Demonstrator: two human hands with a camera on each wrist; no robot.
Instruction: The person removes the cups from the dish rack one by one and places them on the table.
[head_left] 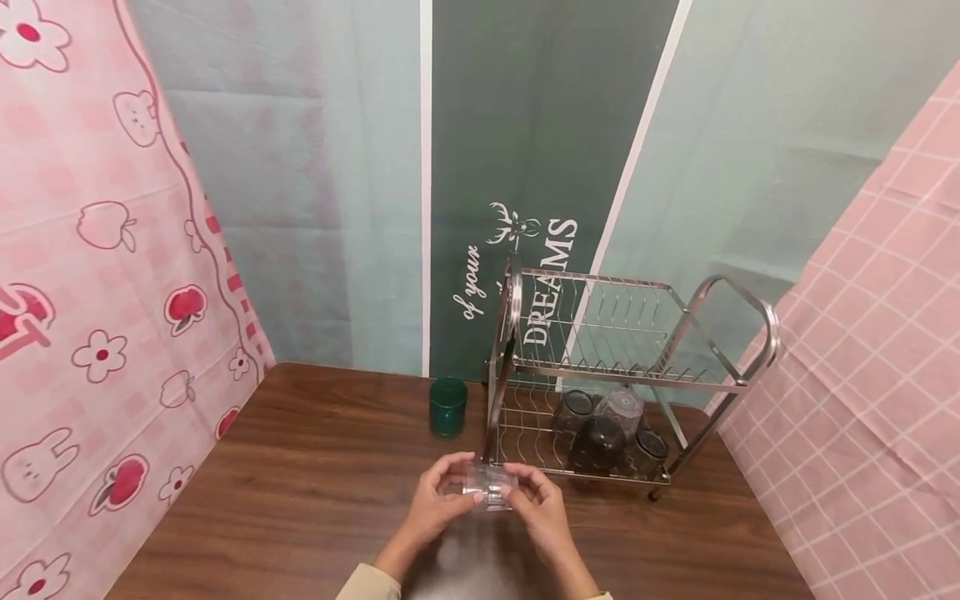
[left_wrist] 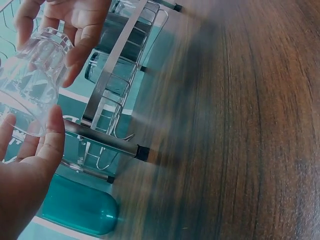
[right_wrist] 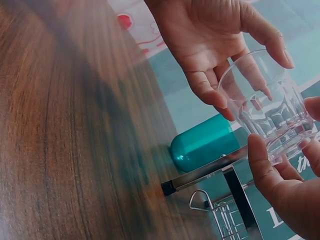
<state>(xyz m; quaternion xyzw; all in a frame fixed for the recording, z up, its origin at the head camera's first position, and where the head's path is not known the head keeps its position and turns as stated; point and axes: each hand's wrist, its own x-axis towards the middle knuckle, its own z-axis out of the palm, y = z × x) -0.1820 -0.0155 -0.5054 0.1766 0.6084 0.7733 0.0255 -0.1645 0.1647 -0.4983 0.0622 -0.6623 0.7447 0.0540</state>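
A clear drinking glass (head_left: 489,482) with a faceted lower part lies sideways in the air between both hands, above the table. My left hand (head_left: 438,496) holds it around the rim end, fingers and thumb on opposite sides. At the thick base end, my right hand (head_left: 540,504) grips it with fingers and thumb. The right wrist view shows the glass (right_wrist: 272,110) with its open mouth toward the left hand (right_wrist: 205,50). Just beyond the hands, a green cup (head_left: 447,407) stands on the table, left of the metal rack.
A two-tier metal dish rack (head_left: 630,374) stands on the wooden table (head_left: 300,467) at the back right. Its lower tier holds several glasses, among them a dark one (head_left: 598,446) and a clear one (head_left: 621,408). Pink cloths hang at both sides, with a green-grey cloth behind.
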